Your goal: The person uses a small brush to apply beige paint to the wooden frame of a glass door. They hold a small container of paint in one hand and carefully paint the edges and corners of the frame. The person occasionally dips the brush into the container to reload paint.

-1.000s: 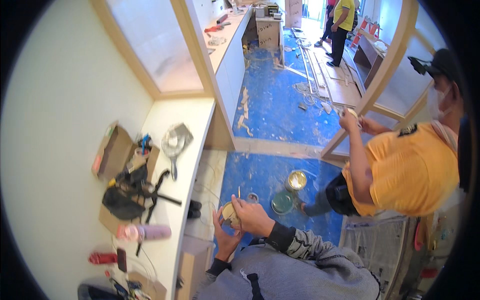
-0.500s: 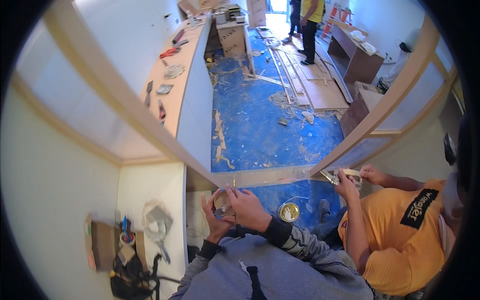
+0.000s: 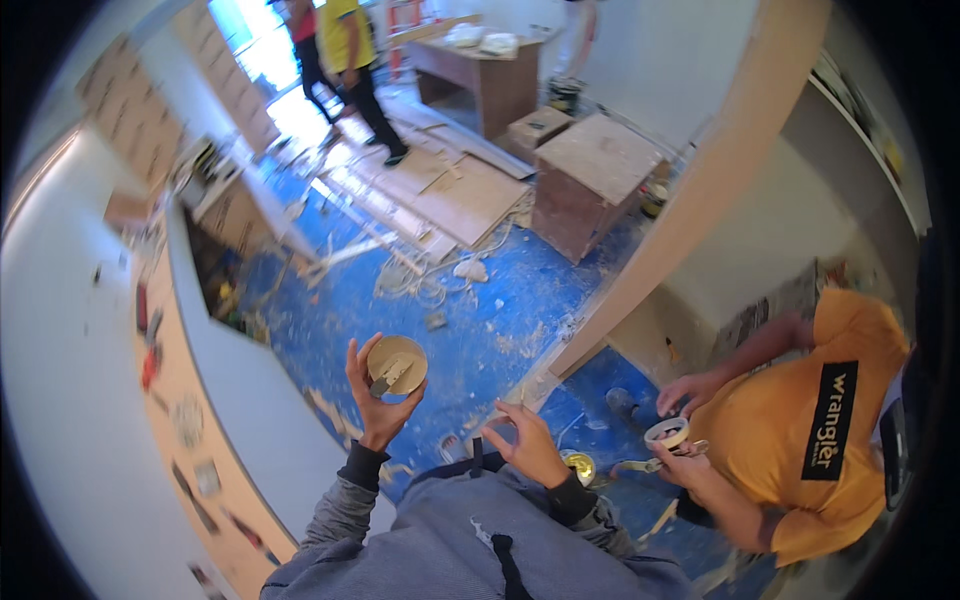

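Note:
In my left hand [image 3: 378, 400] is a round, shallow, tan tub-like thing [image 3: 405, 352], tilted so its round face shows. A pale streak and a small grey blade-like piece [image 3: 382, 384] lie against that face; I cannot make out whether the grey piece is loose. My fingers wrap its left side and lower edge. To the right and lower, my right hand [image 3: 530, 447] is apart from it, thumb and forefinger curved with a gap between them. Just beyond my right wrist stands a can [image 3: 578, 466] with a shiny yellow inside.
At right a person in an orange shirt [image 3: 850, 400] holds a white ring-shaped thing [image 3: 667, 433]. A wooden post [image 3: 690, 190] slants nearby. Tools lie along the left counter [image 3: 165, 330]. Offcuts and cords litter the blue floor [image 3: 480, 330]. Boxes [image 3: 595, 180] and two people stand farther back.
The view has swung right and moved forward. My right hand has come away from the round thing, which my left hand now holds alone, farther out. The nearby person's hands have lowered.

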Demonstrator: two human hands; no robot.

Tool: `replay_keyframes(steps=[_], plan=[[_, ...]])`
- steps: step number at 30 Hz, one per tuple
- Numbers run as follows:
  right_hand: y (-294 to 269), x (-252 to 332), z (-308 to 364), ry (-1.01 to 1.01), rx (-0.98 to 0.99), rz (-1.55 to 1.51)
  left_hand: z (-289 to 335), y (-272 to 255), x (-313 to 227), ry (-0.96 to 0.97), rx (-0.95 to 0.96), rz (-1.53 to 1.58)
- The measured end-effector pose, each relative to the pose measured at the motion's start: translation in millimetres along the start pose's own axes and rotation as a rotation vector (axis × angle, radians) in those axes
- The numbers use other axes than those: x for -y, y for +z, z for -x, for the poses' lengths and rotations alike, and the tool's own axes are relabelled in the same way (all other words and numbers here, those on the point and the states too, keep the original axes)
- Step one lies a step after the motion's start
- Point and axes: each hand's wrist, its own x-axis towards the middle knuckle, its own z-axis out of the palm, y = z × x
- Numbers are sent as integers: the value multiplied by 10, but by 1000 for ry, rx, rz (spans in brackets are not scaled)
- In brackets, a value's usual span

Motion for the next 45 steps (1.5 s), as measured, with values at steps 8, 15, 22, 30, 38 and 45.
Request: replay_keyframes(steps=[8,15,22,30,38,45], plan=[[-71,-643,-1822,151,-397,-193,-1946,1421,767,34,330,420],[-970,-852,-4032,-102,-357,-449,-3295,2261,1252,12,413,439],[-1872,-954,-4895,-159,-338,-516,-4285,3470,1391,-53,613,733],[-2847,-1303,-5141,21,-799,-264,-5113,5327,1322,21,1127,1035],[-3725,-1635,-5722,102,-1297,-91,-5890,7093,1023,257,1505,1242],[-4181,-1631,-6102,223,-1807,232,-5828,7775,611,366,1506,1437]])
